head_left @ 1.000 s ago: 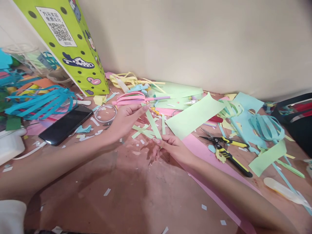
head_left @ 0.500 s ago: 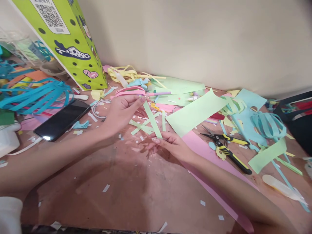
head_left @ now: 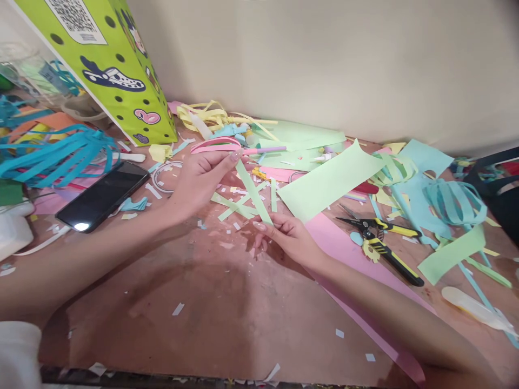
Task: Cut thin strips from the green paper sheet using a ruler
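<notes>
A narrow light-green paper strip [head_left: 254, 189] slants between my two hands above the table. My left hand [head_left: 206, 175] pinches its upper end between thumb and finger. The lower end is pinched in my right hand [head_left: 286, 235], which sits nearer to me. More green paper strips [head_left: 237, 205] lie crossed on the table just behind. Close to my left fingertips are a looped pink paper piece [head_left: 217, 145] and a pink-and-purple stick [head_left: 265, 150]; I cannot tell whether the fingers touch them. A wide green paper piece [head_left: 328, 181] lies beyond my right hand.
Black-and-yellow snips [head_left: 383, 243] lie with blades apart beside a pink paper sheet [head_left: 357, 270]. At left are a phone [head_left: 103, 197], blue paper fringe [head_left: 60, 156] and a tall green box [head_left: 117, 75]. A glue bottle [head_left: 474, 308] rests at right. Paper scraps dot the brown table [head_left: 182, 335].
Both hands keep hold of the strip in almost the same pose. The whole view has shifted slightly, with my left hand a little further left and up.
</notes>
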The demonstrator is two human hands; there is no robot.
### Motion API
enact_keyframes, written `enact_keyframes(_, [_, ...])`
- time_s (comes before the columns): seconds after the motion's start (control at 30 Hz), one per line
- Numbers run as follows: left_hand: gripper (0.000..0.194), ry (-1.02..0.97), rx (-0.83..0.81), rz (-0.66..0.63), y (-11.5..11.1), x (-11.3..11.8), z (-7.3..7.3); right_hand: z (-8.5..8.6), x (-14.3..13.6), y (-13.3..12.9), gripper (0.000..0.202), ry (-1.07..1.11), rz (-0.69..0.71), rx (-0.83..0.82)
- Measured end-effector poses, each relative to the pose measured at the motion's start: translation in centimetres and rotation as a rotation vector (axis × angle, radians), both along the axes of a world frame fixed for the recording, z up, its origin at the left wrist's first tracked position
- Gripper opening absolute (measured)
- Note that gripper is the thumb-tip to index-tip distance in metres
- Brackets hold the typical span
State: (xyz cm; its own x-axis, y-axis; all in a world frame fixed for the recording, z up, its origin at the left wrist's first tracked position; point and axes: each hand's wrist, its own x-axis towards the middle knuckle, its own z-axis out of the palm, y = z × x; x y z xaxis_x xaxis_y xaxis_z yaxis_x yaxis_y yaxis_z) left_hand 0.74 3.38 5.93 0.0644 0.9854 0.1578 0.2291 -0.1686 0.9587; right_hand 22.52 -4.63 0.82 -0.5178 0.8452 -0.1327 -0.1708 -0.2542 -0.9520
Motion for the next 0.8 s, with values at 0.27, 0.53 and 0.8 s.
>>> enact_keyframes(0.27, [0.045, 0.02, 0.108, -0.047, -0.3, 0.3, -0.6, -0.9, 0.1, 0.4, 0.03, 0.067, 0.023, -0.101])
enact_keyframes(0.53, [0.042, 0.027, 0.11, -0.03, -0.4, 0.4, -0.6, -1.0, 0.1, 0.9, 0.032, 0.124, 0.011, -0.154])
enact_keyframes(0.8, [0.05, -0.021, 0.033, 0.016, -0.5, 0.5, -0.3, -1.1, 0.2, 0.8, 0.031, 0.152, 0.012, -0.153])
